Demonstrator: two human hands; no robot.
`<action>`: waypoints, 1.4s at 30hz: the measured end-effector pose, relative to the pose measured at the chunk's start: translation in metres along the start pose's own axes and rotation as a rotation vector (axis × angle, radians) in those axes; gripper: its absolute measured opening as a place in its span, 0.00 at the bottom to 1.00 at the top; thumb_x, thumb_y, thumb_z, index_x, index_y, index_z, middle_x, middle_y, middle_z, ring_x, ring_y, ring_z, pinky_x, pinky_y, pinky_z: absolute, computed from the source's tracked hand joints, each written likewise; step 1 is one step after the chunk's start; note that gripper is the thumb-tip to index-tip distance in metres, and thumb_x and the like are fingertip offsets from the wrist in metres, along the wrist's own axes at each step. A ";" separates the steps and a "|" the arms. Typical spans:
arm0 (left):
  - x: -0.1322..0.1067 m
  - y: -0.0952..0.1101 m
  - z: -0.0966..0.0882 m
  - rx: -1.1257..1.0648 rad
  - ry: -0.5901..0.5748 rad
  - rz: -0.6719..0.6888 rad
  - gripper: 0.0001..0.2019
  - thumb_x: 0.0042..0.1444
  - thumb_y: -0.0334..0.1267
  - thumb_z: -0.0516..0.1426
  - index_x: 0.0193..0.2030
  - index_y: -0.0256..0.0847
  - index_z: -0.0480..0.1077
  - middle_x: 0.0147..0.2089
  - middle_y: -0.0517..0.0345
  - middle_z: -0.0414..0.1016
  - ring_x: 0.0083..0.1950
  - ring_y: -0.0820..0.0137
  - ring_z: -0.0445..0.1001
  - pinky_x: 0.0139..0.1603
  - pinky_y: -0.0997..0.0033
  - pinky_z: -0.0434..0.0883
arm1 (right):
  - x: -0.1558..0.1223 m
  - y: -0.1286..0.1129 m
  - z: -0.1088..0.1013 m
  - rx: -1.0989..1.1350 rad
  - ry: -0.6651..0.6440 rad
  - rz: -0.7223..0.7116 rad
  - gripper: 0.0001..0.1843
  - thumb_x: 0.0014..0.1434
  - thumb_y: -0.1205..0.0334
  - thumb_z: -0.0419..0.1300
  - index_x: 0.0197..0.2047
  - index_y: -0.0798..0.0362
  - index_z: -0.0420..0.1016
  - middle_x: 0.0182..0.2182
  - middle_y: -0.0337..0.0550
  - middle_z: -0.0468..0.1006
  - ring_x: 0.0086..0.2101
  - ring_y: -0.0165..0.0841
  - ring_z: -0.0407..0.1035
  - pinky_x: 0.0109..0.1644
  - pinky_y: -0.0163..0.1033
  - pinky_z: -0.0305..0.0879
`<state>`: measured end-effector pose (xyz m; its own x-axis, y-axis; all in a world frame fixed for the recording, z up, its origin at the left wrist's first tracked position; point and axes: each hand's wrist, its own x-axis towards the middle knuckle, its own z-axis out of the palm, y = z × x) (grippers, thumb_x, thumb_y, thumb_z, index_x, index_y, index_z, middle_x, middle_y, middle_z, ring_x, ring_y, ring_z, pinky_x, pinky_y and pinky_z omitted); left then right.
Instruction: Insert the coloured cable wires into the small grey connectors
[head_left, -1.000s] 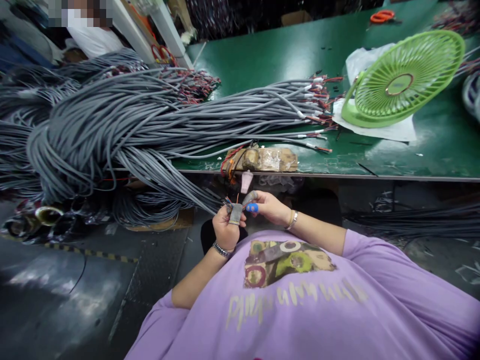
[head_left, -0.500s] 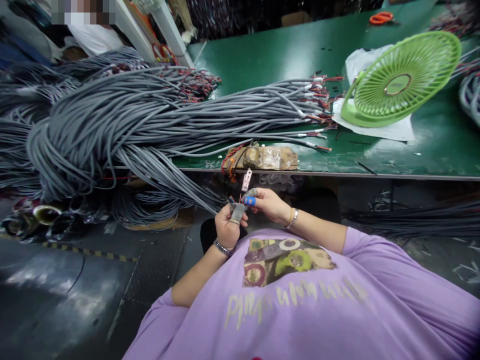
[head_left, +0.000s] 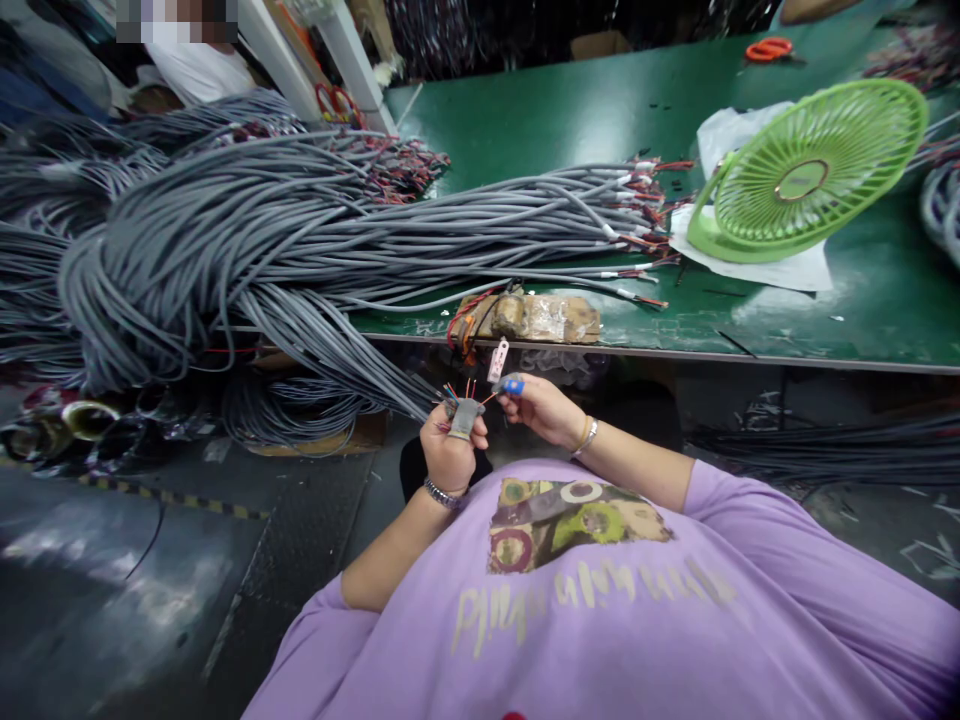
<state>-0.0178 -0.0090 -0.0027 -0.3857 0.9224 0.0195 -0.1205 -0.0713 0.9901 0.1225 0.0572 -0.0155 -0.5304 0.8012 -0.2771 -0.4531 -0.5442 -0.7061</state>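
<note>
My left hand point(head_left: 448, 445) is closed round the end of a grey cable point(head_left: 390, 385), its thumb in a grey finger cot; thin coloured wires point(head_left: 461, 390) fan out above the fist. My right hand point(head_left: 541, 408), with a blue cot on one fingertip, pinches one of those thin wires just to the right of the left hand. Both hands are held below the front edge of the green table point(head_left: 825, 335). The cable runs up and left into a big heap of grey cables point(head_left: 247, 240).
A green fan point(head_left: 810, 170) lies on white plastic at the table's right. A taped brown block point(head_left: 536, 318) sits at the table edge above my hands. Orange scissors point(head_left: 765, 47) lie far back. Another person point(head_left: 187, 60) sits at the far left behind the cables.
My hands have drawn slightly apart, and the coloured wires now fan out more above my left fist. The view has tilted a little.
</note>
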 end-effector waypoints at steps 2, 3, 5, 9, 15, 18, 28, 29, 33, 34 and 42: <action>0.000 0.001 0.001 0.003 0.001 -0.003 0.12 0.53 0.46 0.61 0.30 0.38 0.72 0.18 0.65 0.70 0.14 0.79 0.64 0.13 0.81 0.59 | 0.005 -0.006 -0.004 0.058 0.054 0.049 0.16 0.54 0.50 0.65 0.32 0.56 0.72 0.25 0.37 0.73 0.22 0.23 0.63 0.26 0.30 0.60; 0.000 0.002 0.001 0.010 -0.001 -0.004 0.12 0.53 0.46 0.61 0.30 0.38 0.72 0.18 0.65 0.70 0.14 0.79 0.64 0.13 0.81 0.59 | 0.008 -0.010 -0.005 0.066 0.072 0.077 0.18 0.58 0.47 0.62 0.32 0.56 0.72 0.25 0.38 0.73 0.22 0.23 0.64 0.26 0.30 0.61; 0.000 0.002 0.002 0.029 -0.008 0.001 0.13 0.52 0.47 0.61 0.30 0.38 0.72 0.18 0.65 0.70 0.14 0.79 0.64 0.13 0.81 0.60 | 0.014 -0.019 -0.003 0.049 0.076 0.127 0.24 0.62 0.42 0.55 0.32 0.56 0.72 0.25 0.39 0.73 0.23 0.24 0.64 0.26 0.29 0.61; 0.002 0.004 0.005 0.037 -0.040 0.010 0.13 0.52 0.48 0.61 0.30 0.38 0.72 0.19 0.64 0.70 0.14 0.79 0.65 0.13 0.81 0.61 | 0.024 -0.032 0.008 0.009 0.035 0.157 0.28 0.63 0.38 0.51 0.34 0.56 0.75 0.25 0.40 0.73 0.22 0.24 0.64 0.24 0.29 0.60; 0.006 0.005 0.011 0.067 -0.035 0.024 0.12 0.52 0.46 0.61 0.30 0.38 0.72 0.19 0.65 0.70 0.14 0.79 0.65 0.13 0.81 0.61 | 0.028 -0.034 0.017 0.057 0.040 0.119 0.24 0.62 0.41 0.55 0.34 0.56 0.75 0.26 0.39 0.75 0.24 0.24 0.66 0.26 0.29 0.63; 0.008 0.003 0.013 0.078 -0.023 0.017 0.12 0.52 0.45 0.62 0.30 0.38 0.72 0.19 0.65 0.70 0.14 0.80 0.64 0.13 0.81 0.60 | 0.026 -0.034 0.017 -0.010 0.110 0.094 0.23 0.59 0.41 0.59 0.33 0.56 0.74 0.24 0.39 0.74 0.22 0.23 0.64 0.24 0.28 0.60; 0.010 -0.001 0.014 0.081 -0.031 -0.004 0.12 0.52 0.46 0.61 0.30 0.38 0.71 0.19 0.65 0.70 0.14 0.80 0.64 0.13 0.82 0.60 | 0.026 -0.034 0.015 0.140 0.031 0.112 0.17 0.60 0.49 0.62 0.36 0.57 0.78 0.26 0.41 0.77 0.26 0.26 0.68 0.29 0.30 0.65; 0.010 -0.002 0.014 0.090 -0.032 -0.001 0.12 0.52 0.46 0.61 0.30 0.38 0.71 0.19 0.65 0.70 0.14 0.80 0.64 0.13 0.82 0.60 | 0.026 -0.033 0.015 0.156 0.025 0.103 0.16 0.61 0.50 0.61 0.36 0.57 0.78 0.26 0.42 0.77 0.26 0.26 0.68 0.29 0.30 0.65; 0.009 -0.002 0.014 0.126 -0.051 -0.001 0.12 0.53 0.46 0.61 0.28 0.38 0.71 0.18 0.65 0.69 0.14 0.80 0.64 0.13 0.82 0.60 | 0.027 -0.030 0.016 0.169 0.039 0.066 0.15 0.60 0.51 0.62 0.35 0.56 0.79 0.27 0.42 0.77 0.27 0.26 0.68 0.28 0.30 0.64; 0.009 -0.002 0.014 0.131 -0.057 0.000 0.12 0.53 0.45 0.61 0.28 0.38 0.71 0.18 0.64 0.69 0.14 0.80 0.64 0.13 0.82 0.60 | 0.027 -0.029 0.016 0.167 0.038 0.063 0.16 0.60 0.50 0.62 0.36 0.56 0.79 0.27 0.42 0.77 0.27 0.26 0.68 0.28 0.30 0.64; 0.002 0.000 0.007 0.114 -0.055 0.043 0.11 0.53 0.45 0.61 0.30 0.38 0.73 0.18 0.64 0.70 0.14 0.79 0.65 0.13 0.81 0.61 | 0.021 -0.036 0.008 0.083 0.010 0.192 0.31 0.60 0.34 0.50 0.34 0.56 0.74 0.27 0.42 0.75 0.24 0.27 0.66 0.27 0.32 0.65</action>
<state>-0.0122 -0.0041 -0.0011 -0.3373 0.9391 0.0665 0.0011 -0.0703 0.9975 0.1219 0.0917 0.0092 -0.6058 0.6830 -0.4081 -0.4021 -0.7054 -0.5837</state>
